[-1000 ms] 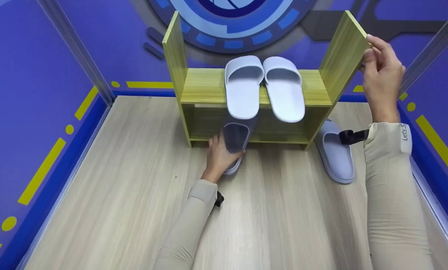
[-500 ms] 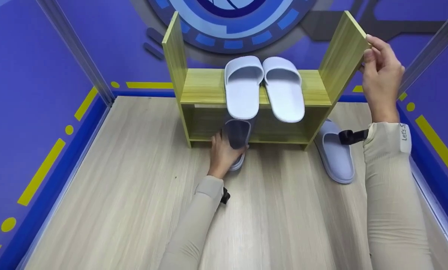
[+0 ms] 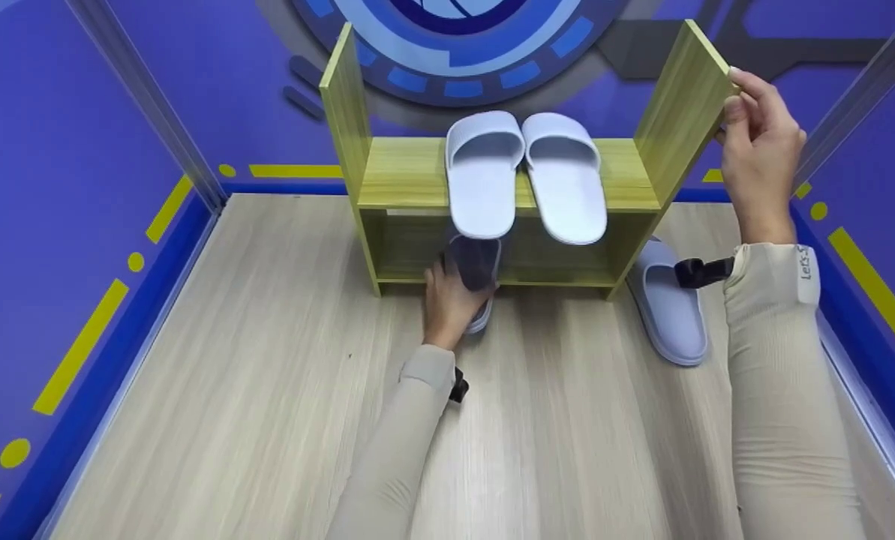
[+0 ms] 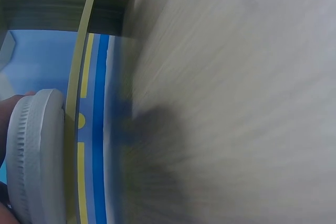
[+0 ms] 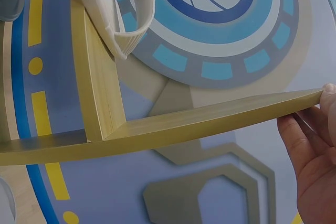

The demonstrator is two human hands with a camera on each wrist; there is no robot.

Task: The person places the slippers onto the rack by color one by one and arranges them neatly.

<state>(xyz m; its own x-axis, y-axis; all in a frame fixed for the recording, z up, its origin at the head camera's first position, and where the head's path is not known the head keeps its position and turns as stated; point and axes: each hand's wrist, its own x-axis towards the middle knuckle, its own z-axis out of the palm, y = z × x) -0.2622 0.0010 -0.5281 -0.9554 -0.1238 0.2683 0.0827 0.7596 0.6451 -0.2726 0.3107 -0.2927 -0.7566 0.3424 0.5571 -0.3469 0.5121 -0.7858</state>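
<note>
My left hand (image 3: 451, 304) grips a grey slipper (image 3: 479, 322) from behind, fingers on its left side and thumb on its right. The slipper's front reaches into the lower compartment of a small yellow-green wooden shelf (image 3: 402, 176), partly hidden under a white slipper. In the left wrist view, the held slipper's pale side (image 4: 44, 156) is close beside the shelf board (image 4: 73, 103). With thumb and fingers, my right hand (image 3: 766, 142) pinches the front edge of the shelf's right side panel (image 5: 226, 119). Two white slippers, a left one (image 3: 483, 199) and a right one (image 3: 571, 199), lie side by side on the upper board, heels overhanging its front.
Another grey slipper (image 3: 676, 322) is on the wood-grain floor (image 3: 267, 375) just right of the shelf, below my right forearm. Blue-purple panels (image 3: 49, 150) with yellow markings enclose the back and both sides.
My left hand has moved forward and slightly right, pushing the grey slipper further into the lower compartment. My right hand keeps its hold on the side panel.
</note>
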